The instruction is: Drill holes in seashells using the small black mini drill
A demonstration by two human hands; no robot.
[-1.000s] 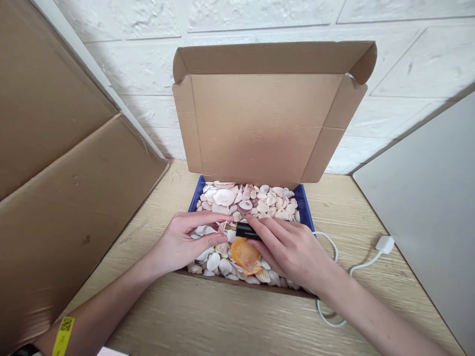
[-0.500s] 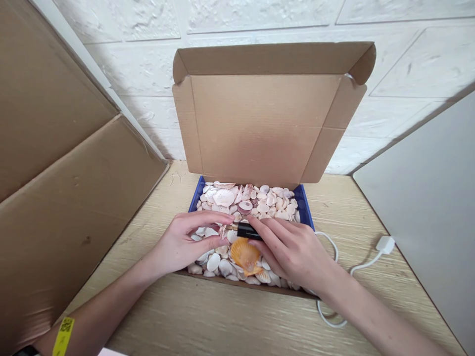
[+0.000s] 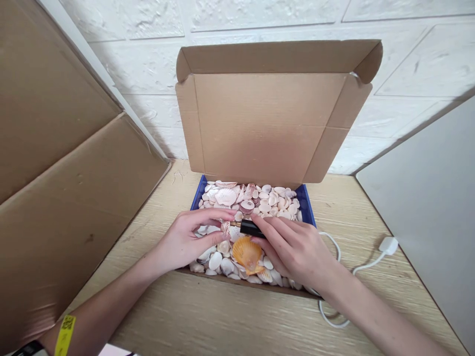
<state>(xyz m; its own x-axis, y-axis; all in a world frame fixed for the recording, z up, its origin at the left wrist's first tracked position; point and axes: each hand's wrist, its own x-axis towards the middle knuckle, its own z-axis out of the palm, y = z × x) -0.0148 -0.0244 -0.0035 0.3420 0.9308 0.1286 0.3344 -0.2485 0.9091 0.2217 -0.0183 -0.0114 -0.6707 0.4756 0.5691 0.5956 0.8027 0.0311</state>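
Head view, as it reaches me: closest in, a yellow label sits on the left forearm, above the bare front of the wood-grain tabletop. Next I have the open box, blue along its sides and filled with pale shells. Near its front edge lies an orange scallop shell. Just above that, I see the right hand gripping a black-handled tool, its brass-coloured tip pointing left. The left hand pinches a small pinkish shell between thumb and fingers, over the middle of the box. Tip and shell meet in my picture, though I cannot tell how firmly they touch. Off to the right, a white cable loops beside the box to a white connector. Farther back, the cardboard lid stands raised before a white brick-patterned wall.
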